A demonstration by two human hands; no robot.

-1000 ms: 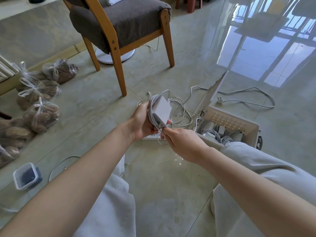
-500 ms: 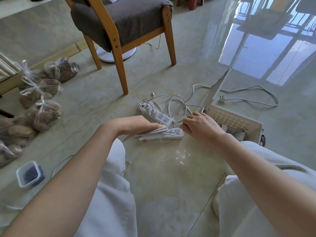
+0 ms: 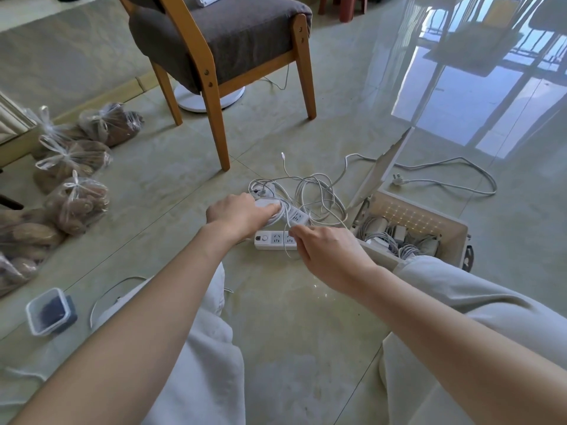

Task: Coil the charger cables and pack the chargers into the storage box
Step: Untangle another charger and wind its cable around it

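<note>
Change since a second ago: the white square charger brick (image 3: 269, 206), then held up at mid-frame with its cord wound round it, is now down at floor level in the centre of the frame.
Left hand: the left hand (image 3: 242, 211) lies palm-down, fingers curled over the charger brick, pressing it against the farther white power strip (image 3: 296, 214).
Right hand: the right hand (image 3: 325, 250), half a second ago at the edge of the box, has moved left; thumb and forefinger are closed on a thin white cable (image 3: 287, 240) above the nearer white power strip (image 3: 273, 239).
Loose cables: a tangle of white cords (image 3: 316, 193) lies just beyond both hands.
Storage box: the beige perforated plastic storage box (image 3: 435, 223) stands right of centre with its white lid (image 3: 383, 170) propped open; several coiled white chargers (image 3: 395, 239) already lie inside. The brick in hand is outside it, to its left.
Surface: a glossy pale-green tiled floor (image 3: 291, 317), mirroring windows at upper right.
Room: a wooden armchair with a grey cushion (image 3: 227, 41) stands at top centre; knotted clear plastic bags (image 3: 76, 200) line the left edge; a small clear plastic tub (image 3: 49, 311) sits at lower left.
</note>
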